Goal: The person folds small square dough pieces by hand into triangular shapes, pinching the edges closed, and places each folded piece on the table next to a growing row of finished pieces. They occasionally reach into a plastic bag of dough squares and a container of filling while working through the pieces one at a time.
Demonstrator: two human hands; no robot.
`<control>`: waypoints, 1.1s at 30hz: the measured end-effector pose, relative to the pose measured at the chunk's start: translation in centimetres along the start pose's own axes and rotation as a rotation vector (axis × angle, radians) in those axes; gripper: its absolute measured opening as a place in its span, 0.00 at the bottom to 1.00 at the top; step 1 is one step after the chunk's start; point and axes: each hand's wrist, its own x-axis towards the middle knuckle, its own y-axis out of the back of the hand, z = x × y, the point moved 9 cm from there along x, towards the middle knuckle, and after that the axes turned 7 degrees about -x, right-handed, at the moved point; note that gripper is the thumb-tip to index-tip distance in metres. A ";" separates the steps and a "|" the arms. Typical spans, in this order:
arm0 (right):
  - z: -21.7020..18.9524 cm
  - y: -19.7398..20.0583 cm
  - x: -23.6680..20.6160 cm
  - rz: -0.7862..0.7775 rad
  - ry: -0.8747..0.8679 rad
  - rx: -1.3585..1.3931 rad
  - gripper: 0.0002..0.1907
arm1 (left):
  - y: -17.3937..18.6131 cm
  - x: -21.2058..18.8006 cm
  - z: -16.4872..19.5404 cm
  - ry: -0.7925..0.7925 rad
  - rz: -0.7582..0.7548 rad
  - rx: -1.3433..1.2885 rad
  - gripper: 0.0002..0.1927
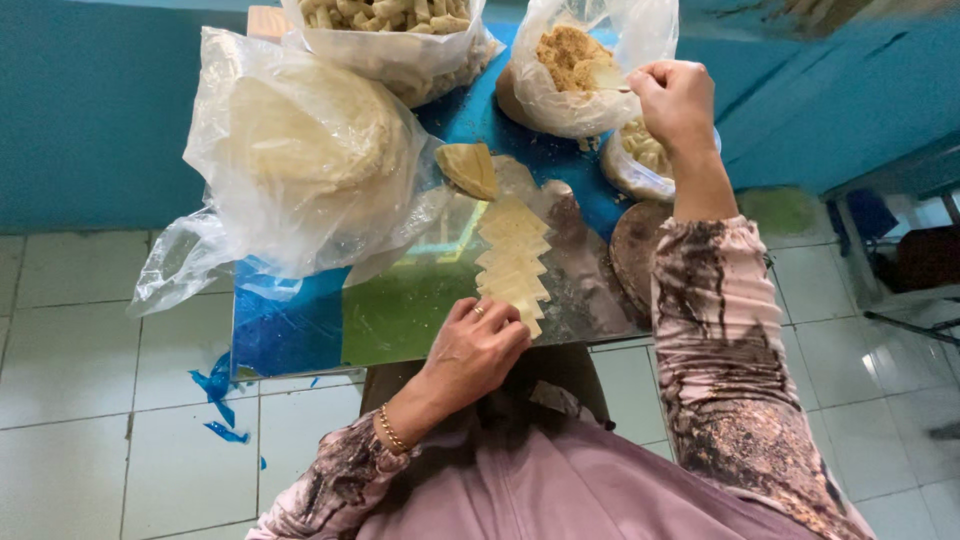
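Tiled floor surrounds a small desk (300,340). Left hand (478,345) rests, fingers curled, on the pastry strips (512,262) at its near edge; they could slide off. Right hand (675,100) pinches a spoon (606,78) in the filling bag (575,60), which may spill.

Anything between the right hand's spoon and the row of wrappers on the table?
Nothing visible. The right hand holds the spoon at the bag of filling; the tabletop down to the row of wrappers is bare. The left hand rests on the row's near end.
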 end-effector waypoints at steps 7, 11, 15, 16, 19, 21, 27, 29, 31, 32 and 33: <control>-3.2 0.8 -13.4 -0.288 -0.163 0.496 0.09 | 5.4 -1.5 -2.6 0.111 0.165 -0.026 0.06; -7.8 -1.0 -21.3 -0.413 -0.056 0.408 0.07 | 5.8 -1.3 -3.4 0.146 0.136 -0.037 0.08; -11.4 0.3 -25.7 -0.318 0.085 0.112 0.06 | 4.8 -1.0 -2.5 0.087 0.084 -0.029 0.13; -12.3 0.7 -26.3 -0.276 0.115 0.071 0.05 | 4.5 -1.0 -2.4 0.078 0.068 -0.032 0.13; -14.3 1.7 -27.0 -0.180 0.205 -0.055 0.05 | 3.7 -0.5 -2.2 0.054 0.039 -0.016 0.14; -15.3 2.1 -27.1 -0.147 0.256 -0.116 0.05 | 3.3 -0.3 -2.0 0.038 0.016 0.024 0.14; -16.1 2.8 -26.9 -0.131 0.304 -0.176 0.05 | 2.9 -0.3 -1.8 0.023 -0.031 0.077 0.14; -16.1 2.9 -26.9 -0.134 0.310 -0.183 0.05 | 2.9 -0.3 -1.5 -0.003 -0.025 0.067 0.15; -16.0 2.8 -27.0 -0.145 0.309 -0.189 0.05 | 2.7 -0.3 -1.4 -0.015 -0.052 0.072 0.16; -15.9 2.8 -27.0 -0.150 0.307 -0.192 0.05 | 2.6 -0.3 -1.3 -0.022 -0.066 0.074 0.17; -15.9 2.8 -27.0 -0.143 0.309 -0.181 0.05 | 2.6 -0.3 -1.2 -0.020 -0.070 0.068 0.16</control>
